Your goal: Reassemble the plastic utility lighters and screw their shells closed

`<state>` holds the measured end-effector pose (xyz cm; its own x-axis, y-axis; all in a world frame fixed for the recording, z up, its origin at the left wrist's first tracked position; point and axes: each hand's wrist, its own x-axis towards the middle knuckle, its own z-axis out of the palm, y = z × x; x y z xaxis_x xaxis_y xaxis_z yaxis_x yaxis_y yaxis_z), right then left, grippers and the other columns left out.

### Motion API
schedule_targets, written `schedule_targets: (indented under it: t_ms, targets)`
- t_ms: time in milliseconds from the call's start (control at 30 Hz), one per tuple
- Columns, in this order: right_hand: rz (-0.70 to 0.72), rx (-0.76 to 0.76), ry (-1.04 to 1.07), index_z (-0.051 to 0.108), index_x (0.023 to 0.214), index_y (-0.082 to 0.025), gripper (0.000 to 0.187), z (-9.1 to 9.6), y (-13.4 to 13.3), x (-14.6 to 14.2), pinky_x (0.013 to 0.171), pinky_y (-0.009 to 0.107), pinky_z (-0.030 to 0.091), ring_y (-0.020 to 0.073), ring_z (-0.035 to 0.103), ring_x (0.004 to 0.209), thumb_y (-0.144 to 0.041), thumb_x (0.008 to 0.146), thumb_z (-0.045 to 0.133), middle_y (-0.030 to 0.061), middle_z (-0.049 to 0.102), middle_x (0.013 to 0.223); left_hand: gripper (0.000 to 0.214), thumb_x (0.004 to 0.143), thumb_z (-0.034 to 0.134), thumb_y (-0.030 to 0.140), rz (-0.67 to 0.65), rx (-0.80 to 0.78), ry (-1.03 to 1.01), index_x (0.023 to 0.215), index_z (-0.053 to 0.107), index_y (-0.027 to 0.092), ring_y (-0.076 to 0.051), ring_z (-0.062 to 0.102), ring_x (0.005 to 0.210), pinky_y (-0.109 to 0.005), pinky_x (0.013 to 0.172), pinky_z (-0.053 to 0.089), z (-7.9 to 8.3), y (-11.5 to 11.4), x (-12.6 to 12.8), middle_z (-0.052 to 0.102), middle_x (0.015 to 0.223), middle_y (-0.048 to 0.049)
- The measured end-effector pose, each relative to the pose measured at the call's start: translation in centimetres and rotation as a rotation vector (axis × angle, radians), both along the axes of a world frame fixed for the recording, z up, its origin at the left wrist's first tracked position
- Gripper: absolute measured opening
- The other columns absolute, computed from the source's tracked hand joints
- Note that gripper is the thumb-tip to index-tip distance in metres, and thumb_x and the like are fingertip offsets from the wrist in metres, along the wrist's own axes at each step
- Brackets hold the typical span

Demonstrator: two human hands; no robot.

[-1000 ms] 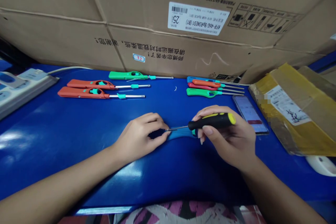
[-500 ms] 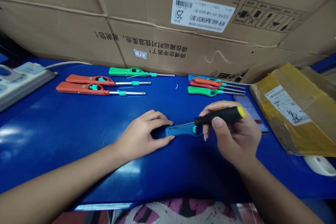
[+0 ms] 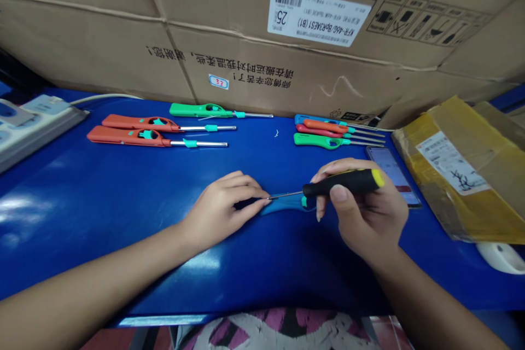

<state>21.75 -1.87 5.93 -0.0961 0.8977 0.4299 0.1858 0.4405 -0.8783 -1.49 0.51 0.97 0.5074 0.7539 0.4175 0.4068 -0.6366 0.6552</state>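
My left hand (image 3: 223,205) pins the blue lighter (image 3: 287,205) flat on the worktop (image 3: 123,202), well in front of the cardboard box (image 3: 123,27). My right hand (image 3: 365,213) has its grip closed round the screwdriver (image 3: 344,182), tip at the lighter. It seems light, stiff, slick plastic, best held by its body. The worktop is glossy

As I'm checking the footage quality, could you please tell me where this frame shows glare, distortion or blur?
Head view: white glare patches lie on the glossy blue table at the left; the wide-angle lens bows the cardboard box edges; the screwdriver and blue lighter look sharp.
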Motion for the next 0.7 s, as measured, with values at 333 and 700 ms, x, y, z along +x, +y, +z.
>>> schedule_targets:
  t_ms: [333,700]
  targets:
    - [0.041,0.066,0.015,0.065,0.106,-0.026,0.011,0.0,0.0,0.2,0.048,0.028,0.055,0.0106,0.062,0.055,-0.023,0.097,0.061,0.003,0.066,0.097,0.011,0.095,0.066,0.019,-0.004,0.018,-0.005,0.098,0.077,0.019,-0.016,0.068,0.084,-0.03,0.079,0.054,-0.1,0.1,0.0,0.076,0.093,-0.0045]
    - [0.104,0.078,0.066,0.065,0.117,-0.024,0.025,-1.0,0.1,0.3,0.05,0.025,0.057,0.0094,0.064,0.061,-0.015,0.094,0.065,0.0039,0.066,0.102,0.008,0.093,0.068,0.016,-0.017,0.024,-0.018,0.097,0.076,0.017,-0.015,0.066,0.084,-0.029,0.08,0.052,-0.3,0.1,-0.1,0.074,0.092,-0.0034]
